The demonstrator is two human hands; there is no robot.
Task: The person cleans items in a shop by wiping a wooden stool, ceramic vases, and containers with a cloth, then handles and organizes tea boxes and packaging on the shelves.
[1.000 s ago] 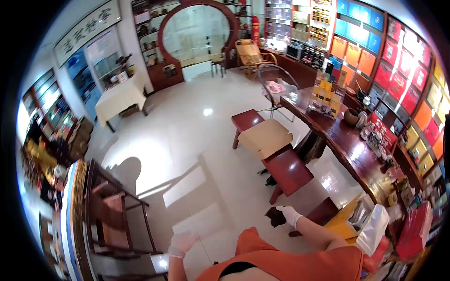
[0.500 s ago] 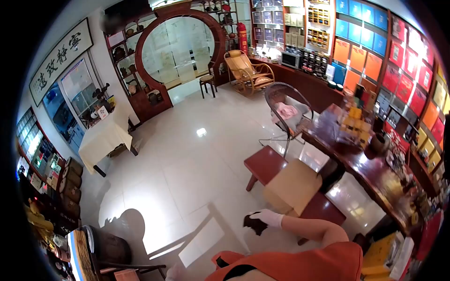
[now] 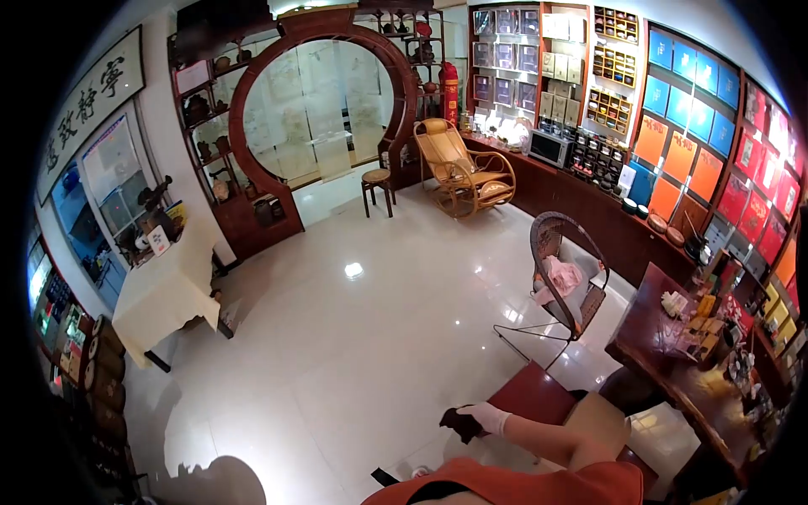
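My right hand (image 3: 481, 416), in a white glove, reaches forward from the orange clothing (image 3: 522, 481) at the bottom of the view. Its fingers are closed on a small dark cloth (image 3: 459, 425) that hangs limp over the floor. The hand is beside the near edge of a dark red bench (image 3: 532, 392). A tan board or cushion (image 3: 593, 423) lies on that bench, partly behind my forearm. My left hand is out of view.
A wicker chair (image 3: 551, 244) with a pink cloth (image 3: 562, 276) stands past the bench. To the right is a dark wooden table (image 3: 648, 324) with boxes and tea things. Farther off are a rocking chair (image 3: 459, 164), a stool (image 3: 377, 192) and a cloth-covered table (image 3: 164, 282).
My view has moved forward and tilted up, so the bench and table sit lower and farther right. The dark cloth stays in my right hand. A pale gloved hand at the bottom edge has left view.
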